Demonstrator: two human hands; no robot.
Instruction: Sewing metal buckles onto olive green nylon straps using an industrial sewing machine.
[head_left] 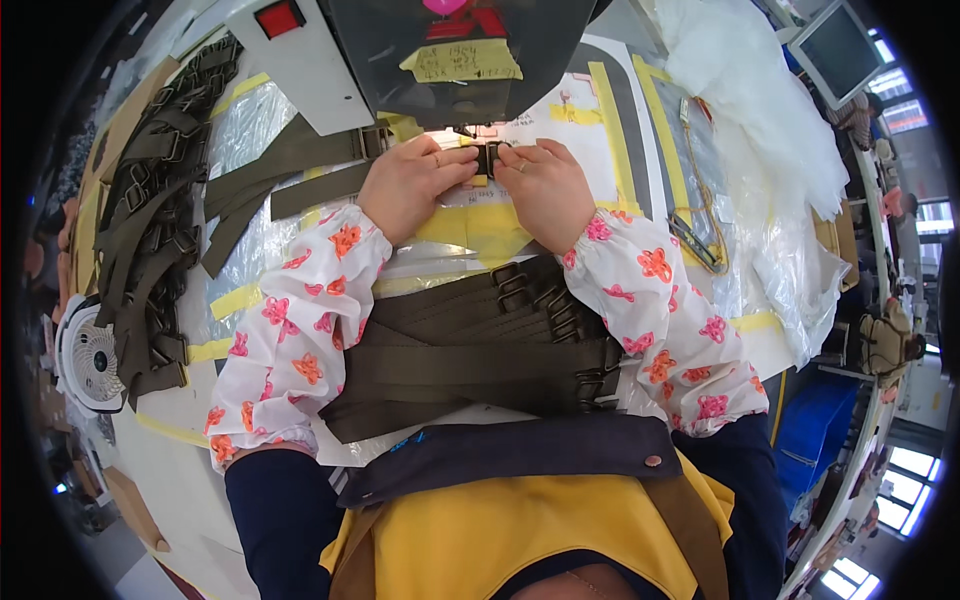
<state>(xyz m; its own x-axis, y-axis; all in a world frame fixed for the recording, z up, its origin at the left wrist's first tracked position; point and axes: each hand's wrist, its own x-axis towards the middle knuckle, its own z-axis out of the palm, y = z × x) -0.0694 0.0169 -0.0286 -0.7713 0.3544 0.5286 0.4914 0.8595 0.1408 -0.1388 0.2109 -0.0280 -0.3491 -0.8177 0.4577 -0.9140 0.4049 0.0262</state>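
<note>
Under the lit sewing machine head (460,75), a short dark olive webbing piece with a metal buckle (487,160) lies between my fingertips. My left hand (412,188) presses its left side, fingers held together and closed on it. From the other side my right hand (548,192) grips its right edge with bent fingers. Olive straps (315,192) with a buckle stretch out to the left of my left hand. Closer to my body, between my forearms, lies a stack of olive straps with metal buckles (470,365). The needle area is partly hidden by the machine head.
More buckled straps (160,190) hang in a heap at the left, above a small white fan (92,355). Clear plastic sheeting (770,170) covers the right side. A small hand tool on a cord (695,240) lies there. Yellow tape (610,130) lines the work surface.
</note>
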